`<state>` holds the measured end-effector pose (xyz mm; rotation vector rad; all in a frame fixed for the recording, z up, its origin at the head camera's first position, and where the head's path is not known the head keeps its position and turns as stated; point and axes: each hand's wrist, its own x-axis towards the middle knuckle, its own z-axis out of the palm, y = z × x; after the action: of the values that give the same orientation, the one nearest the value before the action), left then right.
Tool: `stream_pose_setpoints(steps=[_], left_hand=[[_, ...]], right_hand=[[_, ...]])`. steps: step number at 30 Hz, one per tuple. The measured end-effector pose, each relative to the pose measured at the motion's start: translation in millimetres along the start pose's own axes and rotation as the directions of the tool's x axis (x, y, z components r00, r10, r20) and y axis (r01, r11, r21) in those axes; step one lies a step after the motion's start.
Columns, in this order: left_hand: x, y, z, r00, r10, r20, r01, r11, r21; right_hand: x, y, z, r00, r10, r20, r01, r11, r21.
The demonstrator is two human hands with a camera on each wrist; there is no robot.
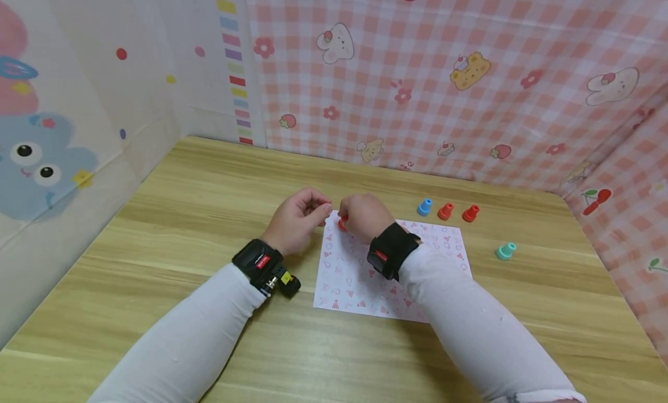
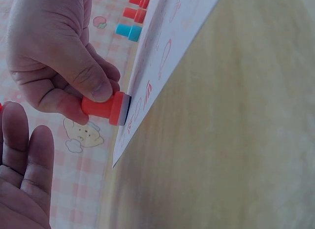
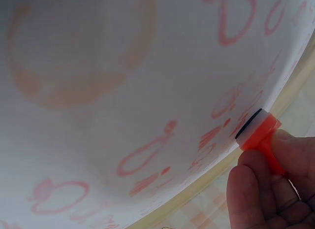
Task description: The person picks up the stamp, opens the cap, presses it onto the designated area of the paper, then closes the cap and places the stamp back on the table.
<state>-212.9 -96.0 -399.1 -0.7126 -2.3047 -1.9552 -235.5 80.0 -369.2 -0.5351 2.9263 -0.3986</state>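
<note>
Right hand [image 2: 54, 56] pinches the red stamp [image 2: 106, 108], face pressed on the paper [image 1: 365, 275] corner just under its fingers. Left hand [image 1: 294, 220] sits beside it, loosely curled and holding nothing. I'd press straight down, no rocking, for a clean print.

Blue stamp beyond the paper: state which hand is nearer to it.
Right. The right hand pinches a red stamp at the paper's far edge, left of the blue stamp. The left hand lies farther left.

The right hand [image 3: 275, 189] pinches a red stamp [image 3: 258, 133] touching the red-printed white paper [image 3: 147, 76].
</note>
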Motion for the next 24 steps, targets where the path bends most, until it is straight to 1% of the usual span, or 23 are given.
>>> stream_pose_setpoints(steps=[9, 10, 16, 17, 20, 24], left_hand=[[-0.3, 0.3, -0.9, 1.000, -0.005, -0.002, 0.005, 1.000, 0.008], [-1.0, 4.7, -0.7, 1.000, -0.003, -0.002, 0.003, 1.000, 0.011], [-0.4, 5.1, -0.8, 1.000, 0.000, -0.002, 0.000, 1.000, 0.009], [0.6, 0.7, -0.9, 1.000, -0.001, -0.004, 0.001, 1.000, 0.007], [0.4, 0.1, -0.8, 1.000, 0.000, -0.004, 0.000, 1.000, 0.011], [0.6, -1.0, -0.3, 1.000, 0.003, 0.002, -0.003, 1.000, 0.009]], right_hand=[[1.4, -1.6, 0.6, 1.000, 0.018, 0.017, -0.018, 1.000, 0.007], [1.4, -1.6, 0.5, 1.000, 0.020, 0.016, -0.020, 1.000, 0.003], [1.8, -2.0, 0.2, 0.999, 0.028, 0.018, -0.028, 1.000, -0.011], [1.8, -2.1, -0.1, 0.999, 0.027, 0.022, -0.027, 1.000, -0.007], [1.9, -0.7, -1.7, 0.999, 0.013, 0.034, -0.013, 1.000, 0.008], [-0.9, 6.8, -6.4, 0.999, -0.009, 0.038, 0.007, 0.999, 0.046]])
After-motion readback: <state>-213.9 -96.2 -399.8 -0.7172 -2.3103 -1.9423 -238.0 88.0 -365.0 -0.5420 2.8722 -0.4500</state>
